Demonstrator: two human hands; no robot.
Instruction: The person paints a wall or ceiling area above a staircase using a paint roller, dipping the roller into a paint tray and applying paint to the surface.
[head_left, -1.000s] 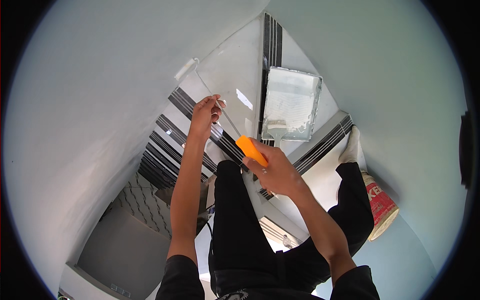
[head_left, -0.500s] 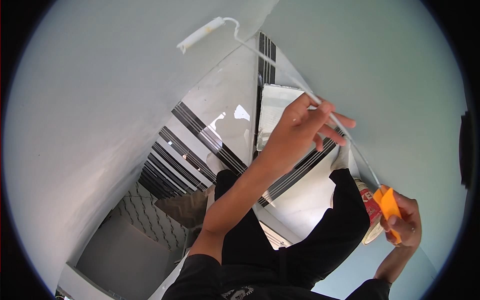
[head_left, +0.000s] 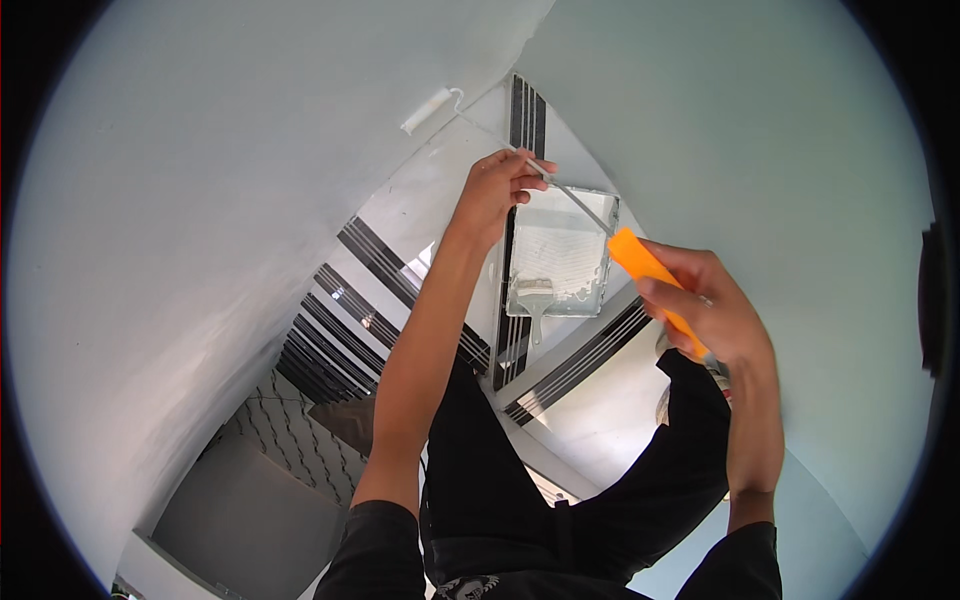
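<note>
A small white paint roller (head_left: 426, 109) lies against the left wall, at the end of a long bent metal rod (head_left: 585, 206). My left hand (head_left: 492, 190) pinches the rod partway along, its other fingers loosely curled. My right hand (head_left: 716, 310) grips the orange handle (head_left: 635, 258) at the rod's lower end. Below the rod a rectangular paint tray (head_left: 565, 236) with white paint rests on the landing, and a flat paintbrush (head_left: 533, 297) with a white handle lies across its lower part.
Pale walls rise left (head_left: 170, 200) and right (head_left: 770, 170). Striped stair treads (head_left: 330, 350) descend at lower left toward a marbled surface (head_left: 290, 430). My black-trousered legs (head_left: 480, 450) span the steps. A bucket (head_left: 722, 383) is mostly hidden behind my right leg and hand.
The roller has moved right along the left wall since a second ago, reaching higher in the picture half a second ago, then dropping. Both hands have shifted with it, still on rod and handle.
</note>
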